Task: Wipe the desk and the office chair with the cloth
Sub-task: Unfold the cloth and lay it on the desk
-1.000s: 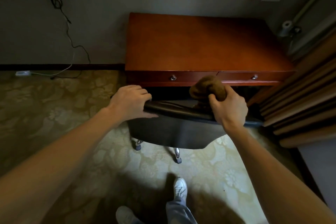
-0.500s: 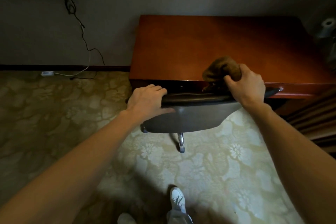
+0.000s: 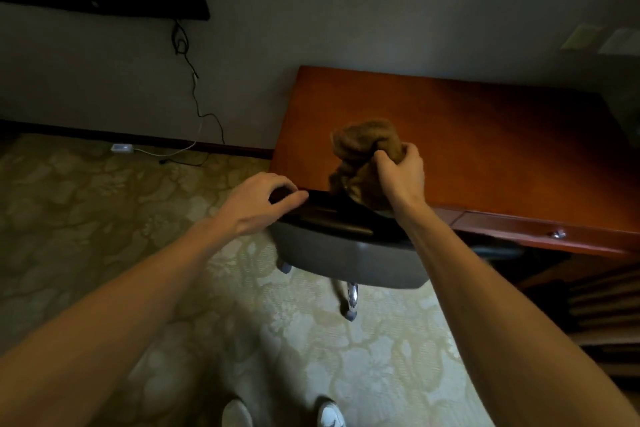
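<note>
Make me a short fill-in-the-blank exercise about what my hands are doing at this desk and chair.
The right hand grips a brown ___.
The left hand holds the top edge of the office ___.
On the front of the desk sits a metal ___.
Missing words: cloth; chair; knob.

The cloth bunched in the right grip is brown, fuzzy and matt, like terry. Beneath and beyond that grip, the bench is reddish-brown wood, smooth and varnished, with a soft sheen. Right of that grip, a small knob looks like bright metal. At the left grip, the chair has a glossy black top edge. Below it, the back is smooth, matt grey, either plastic or leatherette. Its leg is shiny, chrome-like metal. Left of that grip, the carpet is matt, patterned pile.
</note>
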A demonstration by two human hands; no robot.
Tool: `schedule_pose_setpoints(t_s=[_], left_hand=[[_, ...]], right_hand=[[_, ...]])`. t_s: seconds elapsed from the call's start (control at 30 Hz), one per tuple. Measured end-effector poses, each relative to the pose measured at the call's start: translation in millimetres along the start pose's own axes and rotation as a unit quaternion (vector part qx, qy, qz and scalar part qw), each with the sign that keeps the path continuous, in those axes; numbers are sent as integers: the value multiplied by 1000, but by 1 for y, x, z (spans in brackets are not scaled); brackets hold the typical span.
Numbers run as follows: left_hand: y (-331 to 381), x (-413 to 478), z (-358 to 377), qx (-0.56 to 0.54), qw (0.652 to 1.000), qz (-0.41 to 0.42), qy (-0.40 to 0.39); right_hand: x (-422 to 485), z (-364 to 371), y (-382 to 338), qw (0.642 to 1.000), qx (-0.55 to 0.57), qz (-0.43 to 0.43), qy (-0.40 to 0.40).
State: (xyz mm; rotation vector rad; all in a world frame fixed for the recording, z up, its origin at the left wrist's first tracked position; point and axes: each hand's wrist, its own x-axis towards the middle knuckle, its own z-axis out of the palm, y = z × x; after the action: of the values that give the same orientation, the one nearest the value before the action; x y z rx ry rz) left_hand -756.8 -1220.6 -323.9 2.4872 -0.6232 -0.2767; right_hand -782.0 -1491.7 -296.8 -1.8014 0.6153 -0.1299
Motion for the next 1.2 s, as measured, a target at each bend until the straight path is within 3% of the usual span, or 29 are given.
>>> schedule_pose_setpoints(t_s=[0.13, 0.3, 0.4, 0.63, 0.8, 1.0, 1.2], left_hand=[[-25, 7, -45, -153, 984, -64, 71], [-86, 30, -104, -266, 956, -88, 87], [-132, 38, -137, -325, 937, -102, 73], [-221, 40, -228, -335, 940, -65, -20], [-262, 60, -265, -316, 944, -90, -41], [-317, 105, -296, -146, 986, -83, -22], [-359, 195, -334, -33, 998, -50, 23]], right_hand=[[-7, 63, -44, 976, 172, 118, -70], [-14, 160, -103, 922, 317, 162, -154], [-13, 215, -120, 884, 390, 155, -208], [-2, 335, -138, 846, 418, 163, -287], [20, 392, -154, 887, 307, 146, -312], [69, 452, -167, 931, 175, 143, -286], [145, 507, -210, 970, 63, -62, -227]])
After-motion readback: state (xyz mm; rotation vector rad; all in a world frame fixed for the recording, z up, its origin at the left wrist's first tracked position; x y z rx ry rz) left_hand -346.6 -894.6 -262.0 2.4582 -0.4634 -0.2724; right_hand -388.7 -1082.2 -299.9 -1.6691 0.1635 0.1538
